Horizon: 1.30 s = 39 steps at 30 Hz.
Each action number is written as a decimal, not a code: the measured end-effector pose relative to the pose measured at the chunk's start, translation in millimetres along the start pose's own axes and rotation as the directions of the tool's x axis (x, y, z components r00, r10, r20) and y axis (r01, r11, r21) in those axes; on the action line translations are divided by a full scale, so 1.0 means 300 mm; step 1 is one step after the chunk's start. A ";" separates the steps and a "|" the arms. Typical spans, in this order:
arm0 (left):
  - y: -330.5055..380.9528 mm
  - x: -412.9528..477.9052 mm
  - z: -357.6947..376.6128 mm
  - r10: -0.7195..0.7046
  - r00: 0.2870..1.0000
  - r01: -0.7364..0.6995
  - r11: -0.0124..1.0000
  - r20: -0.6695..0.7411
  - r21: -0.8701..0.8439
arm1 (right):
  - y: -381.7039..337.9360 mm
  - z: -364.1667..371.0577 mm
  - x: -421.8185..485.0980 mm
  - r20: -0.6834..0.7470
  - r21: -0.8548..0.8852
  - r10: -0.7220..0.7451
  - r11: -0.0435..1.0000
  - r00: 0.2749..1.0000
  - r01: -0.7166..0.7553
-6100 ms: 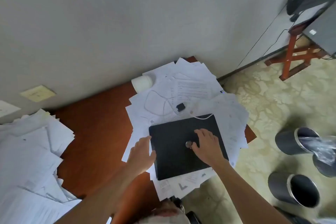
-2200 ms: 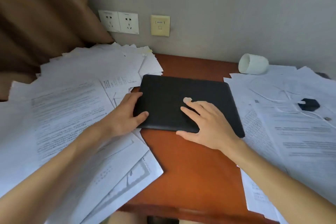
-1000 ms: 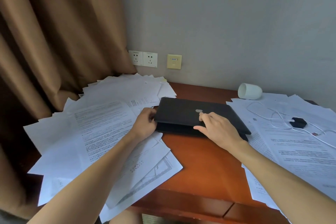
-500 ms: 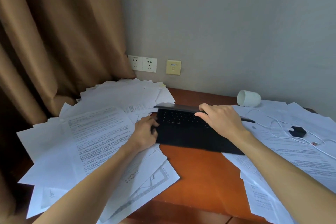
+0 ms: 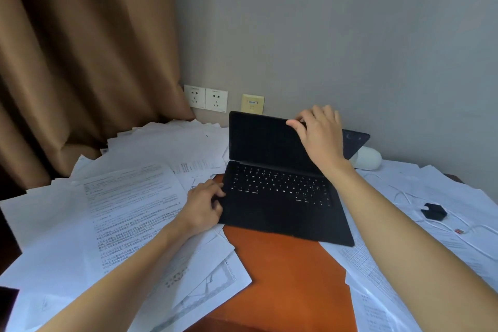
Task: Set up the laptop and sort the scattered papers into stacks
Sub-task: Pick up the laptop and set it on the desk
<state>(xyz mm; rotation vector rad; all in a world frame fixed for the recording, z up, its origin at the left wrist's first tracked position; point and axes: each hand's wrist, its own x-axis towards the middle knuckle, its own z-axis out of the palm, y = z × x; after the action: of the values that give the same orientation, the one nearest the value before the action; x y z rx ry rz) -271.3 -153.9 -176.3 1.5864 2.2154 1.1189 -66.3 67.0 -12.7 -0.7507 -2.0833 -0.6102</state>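
Bare tabletop (image 5: 283, 277) shows only as an orange wedge in the lower centre of the frame, running from the near edge up to the laptop (image 5: 280, 197); that strip is your open room. The left papers (image 5: 107, 210) cover the whole left half and reach the lower left corner of the frame. The right papers (image 5: 436, 186) fill the right side. The curtain (image 5: 80, 62) closes the upper left. The wall behind the lid carries two sockets (image 5: 206, 97) and a yellow plate (image 5: 252, 104).

On the right papers lie a black adapter (image 5: 433, 211) and a white cable (image 5: 474, 229). A white cup (image 5: 367, 158) lies on its side at centre right, partly hidden behind the lid's right corner.

The laptop sits at centre, open, screen dark, its right front corner lying on the right papers. Your right hand (image 5: 319, 132) grips the lid's top edge, thumb on the screen side, fingers behind. Your left hand (image 5: 202, 207) holds the base's left edge near the front corner, fingers curled against it.
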 end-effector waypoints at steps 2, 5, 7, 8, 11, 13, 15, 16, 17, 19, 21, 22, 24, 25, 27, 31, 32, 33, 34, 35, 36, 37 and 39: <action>-0.005 0.002 0.004 0.004 1.000 -0.004 1.000 0.001 0.016 | -0.004 0.010 0.028 -0.006 -0.023 0.058 0.998 0.998 -0.058; -0.006 0.003 0.004 0.012 1.000 -0.012 0.999 -0.001 0.031 | -0.006 0.039 0.068 0.007 0.014 0.115 0.993 0.993 -0.115; -0.003 -0.001 0.004 0.007 1.000 -0.007 0.999 0.003 0.032 | -0.003 0.067 0.094 0.038 0.077 0.138 0.987 0.990 -0.141; -0.002 -0.001 0.003 0.006 1.000 -0.006 1.000 0.004 0.030 | 0.000 0.080 0.107 0.057 0.092 0.142 0.985 0.988 -0.147; 0.004 -0.007 0.000 -0.006 1.000 0.005 0.999 0.013 0.038 | 0.011 0.102 0.122 0.121 0.123 0.138 0.981 0.983 -0.153; 0.010 -0.008 -0.003 -0.008 1.000 0.007 0.999 0.015 0.045 | 0.025 0.104 0.115 0.167 0.201 0.135 0.965 0.977 -0.167; 0.015 -0.010 -0.005 -0.005 1.000 0.004 0.999 0.016 0.042 | 0.039 0.099 0.102 0.209 0.255 0.110 0.953 0.972 -0.162; 0.017 -0.012 -0.009 -0.006 1.000 0.005 0.999 0.017 0.041 | 0.043 0.096 0.098 0.227 0.266 0.094 0.952 0.969 -0.154; 0.018 -0.014 -0.011 -0.006 1.000 0.005 0.999 0.019 0.039 | 0.047 0.091 0.093 0.243 0.273 0.083 0.950 0.967 -0.150; 0.019 -0.015 -0.013 -0.006 1.000 0.006 0.999 0.020 0.033 | 0.053 0.080 0.089 0.265 0.283 0.072 0.947 0.962 -0.149; 0.025 -0.018 -0.015 -0.007 1.000 0.007 0.999 0.018 0.041 | 0.052 0.069 0.079 0.270 0.282 0.056 0.950 0.961 -0.135; 0.028 -0.016 -0.015 -0.006 1.000 0.006 0.999 0.012 0.048 | 0.052 0.063 0.071 0.274 0.282 0.046 0.951 0.961 -0.126; 0.032 -0.017 -0.014 0.002 1.000 -0.003 0.997 0.005 0.072 | 0.050 0.044 0.054 0.291 0.285 0.031 0.951 0.956 -0.118; 0.034 -0.020 -0.013 0.012 1.000 -0.012 0.996 0.002 0.088 | 0.049 0.031 0.043 0.302 0.290 0.025 0.950 0.953 -0.117; 0.035 -0.027 -0.014 0.055 0.998 -0.053 0.992 -0.016 0.115 | 0.047 0.000 0.014 0.328 0.308 0.007 0.945 0.945 -0.114; 0.059 -0.035 -0.029 0.162 0.985 -0.172 0.959 0.062 0.227 | 0.058 -0.079 -0.055 0.446 0.327 0.009 0.929 0.895 -0.173; 0.074 -0.034 -0.037 0.168 0.980 -0.190 0.946 0.105 0.261 | 0.064 -0.103 -0.079 0.488 0.333 0.005 0.923 0.873 -0.192; 0.093 -0.036 -0.045 0.165 0.976 -0.201 0.935 0.143 0.293 | 0.069 -0.129 -0.107 0.528 0.331 -0.004 0.922 0.849 -0.202; 0.112 -0.035 -0.052 0.158 0.973 -0.207 0.923 0.170 0.326 | 0.077 -0.157 -0.134 0.561 0.319 -0.011 0.926 0.828 -0.204; 0.129 -0.035 -0.059 0.144 0.971 -0.204 0.913 0.191 0.353 | 0.083 -0.186 -0.160 0.585 0.300 -0.015 0.933 0.811 -0.199; 0.146 -0.041 -0.065 0.122 0.971 -0.192 0.909 0.205 0.370 | 0.086 -0.213 -0.189 0.603 0.281 -0.014 0.939 0.797 -0.196; 0.164 -0.047 -0.069 0.103 0.972 -0.178 0.907 0.209 0.381 | 0.089 -0.239 -0.215 0.617 0.269 -0.009 0.942 0.787 -0.201; 0.197 -0.065 -0.073 0.088 0.976 -0.161 0.909 0.201 0.383 | 0.094 -0.293 -0.267 0.642 0.257 0.018 0.937 0.766 -0.238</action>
<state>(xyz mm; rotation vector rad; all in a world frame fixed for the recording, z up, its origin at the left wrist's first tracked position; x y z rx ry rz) -232.3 -172.8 -126.5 1.9214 2.3495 0.5360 39.0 6.4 -26.0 -0.9871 -2.6221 0.1128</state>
